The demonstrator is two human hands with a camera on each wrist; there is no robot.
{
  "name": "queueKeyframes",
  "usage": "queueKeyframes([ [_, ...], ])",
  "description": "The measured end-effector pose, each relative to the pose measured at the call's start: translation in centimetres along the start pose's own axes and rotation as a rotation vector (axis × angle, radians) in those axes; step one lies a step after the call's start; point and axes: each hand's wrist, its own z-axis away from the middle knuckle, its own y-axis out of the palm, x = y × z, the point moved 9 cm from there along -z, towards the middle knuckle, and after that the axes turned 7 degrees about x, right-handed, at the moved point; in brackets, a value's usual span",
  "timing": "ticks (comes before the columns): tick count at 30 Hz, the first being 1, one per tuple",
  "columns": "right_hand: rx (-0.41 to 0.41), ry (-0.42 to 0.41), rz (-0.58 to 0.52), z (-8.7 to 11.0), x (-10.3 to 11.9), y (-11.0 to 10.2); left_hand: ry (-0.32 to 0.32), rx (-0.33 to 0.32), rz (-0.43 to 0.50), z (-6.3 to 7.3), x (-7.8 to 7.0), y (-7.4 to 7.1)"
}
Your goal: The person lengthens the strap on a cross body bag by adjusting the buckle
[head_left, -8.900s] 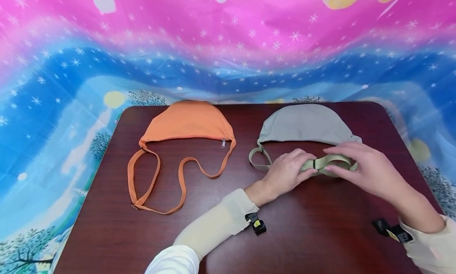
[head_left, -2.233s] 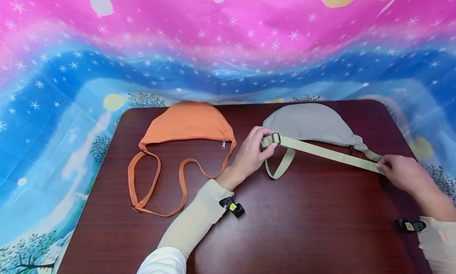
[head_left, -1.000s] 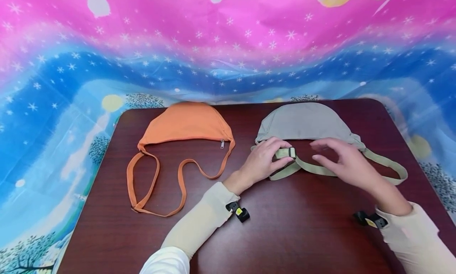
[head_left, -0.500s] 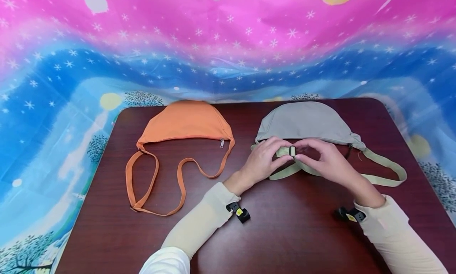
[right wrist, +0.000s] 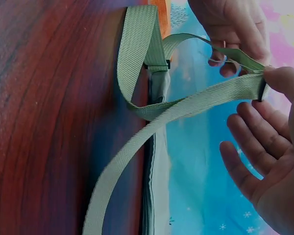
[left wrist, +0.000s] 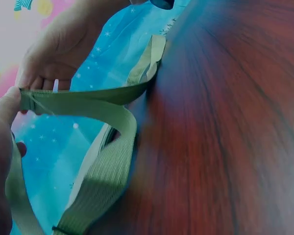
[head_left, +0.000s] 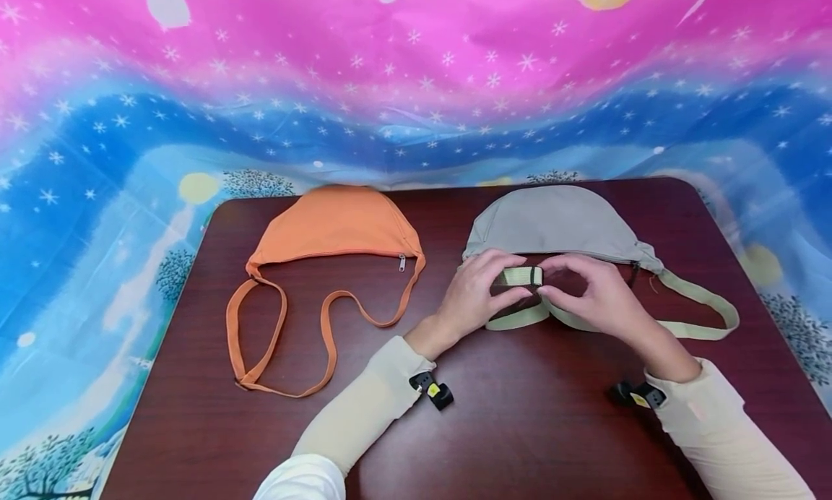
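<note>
A grey waist bag (head_left: pixel 552 222) lies at the right of the table, its pale green strap (head_left: pixel 705 332) looping out in front. My left hand (head_left: pixel 469 298) grips the strap close to a small black slider buckle (head_left: pixel 535 277), thumb below and fingers above. From the other side, my right hand (head_left: pixel 601 292) pinches at the slider with thumb and index finger. In the right wrist view the thumb presses by the black slider (right wrist: pixel 262 90), while the other fingers spread apart below. Both strap lengths hang from the hands toward the table.
An orange waist bag (head_left: pixel 334 225) lies at the left, its strap (head_left: pixel 329 341) winding over the dark red wooden table (head_left: pixel 494 435). A printed pink and blue cloth (head_left: pixel 390 88) hangs behind the table and at its sides.
Earlier the right hand pulled the strap out to the right from the left hand. It then released that length and came back left to the slider, where both hands now meet.
</note>
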Motion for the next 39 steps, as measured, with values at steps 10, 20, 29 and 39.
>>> queueKeyframes([
  [10,-0.066,0.023,-0.111,0.3,-0.1,-0.5,-0.011,-0.068,-0.053,0.4,0.6,-1.0],
  [20,-0.083,0.029,-0.203,0.2,-0.3,0.1,-0.024,-0.070,-0.042,0.3,0.6,-1.1],
  [29,-0.106,0.031,-0.194,-0.1,-0.1,0.1,-0.018,-0.057,0.002,0.2,0.9,-1.1],
  [39,-0.088,0.030,-0.141,-0.4,0.6,0.3,-0.016,-0.031,0.043,0.1,0.9,-0.9],
])
